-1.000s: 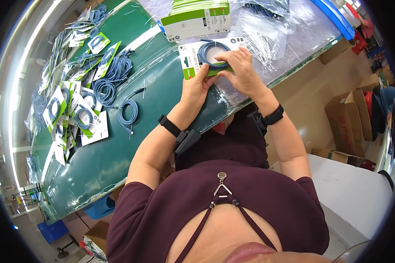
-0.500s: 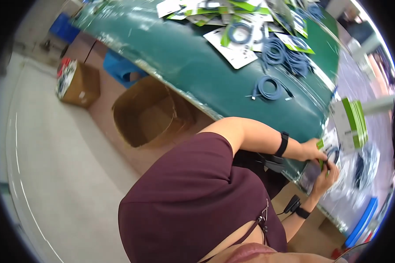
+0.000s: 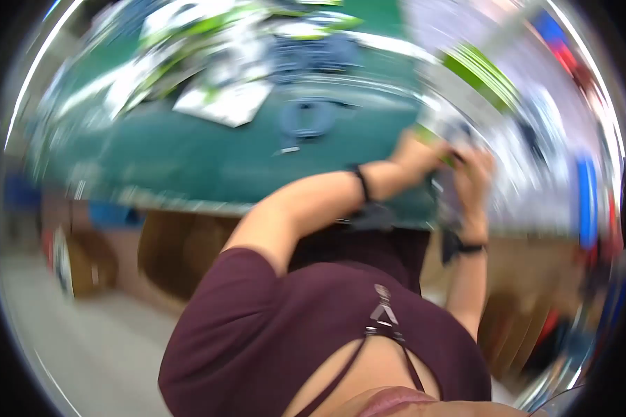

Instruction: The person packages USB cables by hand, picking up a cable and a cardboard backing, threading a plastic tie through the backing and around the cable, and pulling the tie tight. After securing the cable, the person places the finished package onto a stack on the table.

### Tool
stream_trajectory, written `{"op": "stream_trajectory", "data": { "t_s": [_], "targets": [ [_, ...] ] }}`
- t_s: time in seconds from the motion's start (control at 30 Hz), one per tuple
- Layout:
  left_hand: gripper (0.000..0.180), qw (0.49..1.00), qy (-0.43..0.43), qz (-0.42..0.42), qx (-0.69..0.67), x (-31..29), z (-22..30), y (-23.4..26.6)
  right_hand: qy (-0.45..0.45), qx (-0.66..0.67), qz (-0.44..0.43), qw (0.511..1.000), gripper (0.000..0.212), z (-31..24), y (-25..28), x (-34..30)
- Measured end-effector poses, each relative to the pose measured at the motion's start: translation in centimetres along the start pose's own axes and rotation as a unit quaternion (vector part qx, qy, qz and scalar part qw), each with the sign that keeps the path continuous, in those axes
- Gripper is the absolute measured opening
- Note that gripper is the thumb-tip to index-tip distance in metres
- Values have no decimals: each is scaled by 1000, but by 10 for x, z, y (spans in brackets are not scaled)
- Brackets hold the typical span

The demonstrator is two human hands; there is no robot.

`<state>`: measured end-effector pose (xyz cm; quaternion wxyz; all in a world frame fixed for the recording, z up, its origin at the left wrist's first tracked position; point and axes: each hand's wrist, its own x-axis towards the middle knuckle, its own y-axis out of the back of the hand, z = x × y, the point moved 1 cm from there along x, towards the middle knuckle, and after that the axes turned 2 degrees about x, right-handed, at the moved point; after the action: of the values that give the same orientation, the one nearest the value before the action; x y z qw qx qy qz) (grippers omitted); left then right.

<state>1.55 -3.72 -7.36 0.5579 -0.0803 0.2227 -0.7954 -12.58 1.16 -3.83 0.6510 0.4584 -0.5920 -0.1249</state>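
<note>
At the right part of the green table, my hands meet over a white and green cardboard package [image 3: 435, 119] with a dark blue coiled cable [image 3: 459, 129] against it. My left hand [image 3: 419, 156] grips the package's near edge. The fingers of my right hand [image 3: 474, 170] are bent in at its lower side, close to the left fingertips. Motion blur smears the fingers and the cable end between them. Left of my hands, a loose blue-grey cable coil [image 3: 325, 121] lies on the table [image 3: 209, 156].
Upright green and white cards [image 3: 476, 80] stand beyond my hands, with clear plastic bags [image 3: 542, 132] to their right. More cable coils [image 3: 306, 55] and a heap of carded packages [image 3: 222, 101] lie at the back left. A cardboard box [image 3: 177, 254] is below the table edge.
The view has swung round to the right, so the table edge now runs nearly level and my hands appear nearer the middle. Both hands stay together at the package.
</note>
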Motion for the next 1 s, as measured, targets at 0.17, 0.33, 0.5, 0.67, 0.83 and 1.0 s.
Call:
{"op": "stream_trajectory", "data": {
  "t_s": [0.17,0.33,0.5,0.67,0.83,1.0],
  "targets": [
    [20,995,15,-55,-79,10,-1,-8,-110,-21,113,987,19,-18,27,-5],
    [28,991,40,-58,-113,25,3,0,-187,-27,120,975,16,4,71,-61],
    [31,983,49,-68,-165,27,-1,2,-328,-77,57,940,10,70,82,-83],
    [31,983,61,-78,-158,25,2,3,-349,-206,-61,912,11,81,66,-78],
    [31,981,60,-82,-168,26,1,2,-348,-157,-25,924,11,85,62,-79],
    [31,980,71,-75,-168,24,5,2,-369,-51,19,928,9,83,70,-68]
  ]
}}
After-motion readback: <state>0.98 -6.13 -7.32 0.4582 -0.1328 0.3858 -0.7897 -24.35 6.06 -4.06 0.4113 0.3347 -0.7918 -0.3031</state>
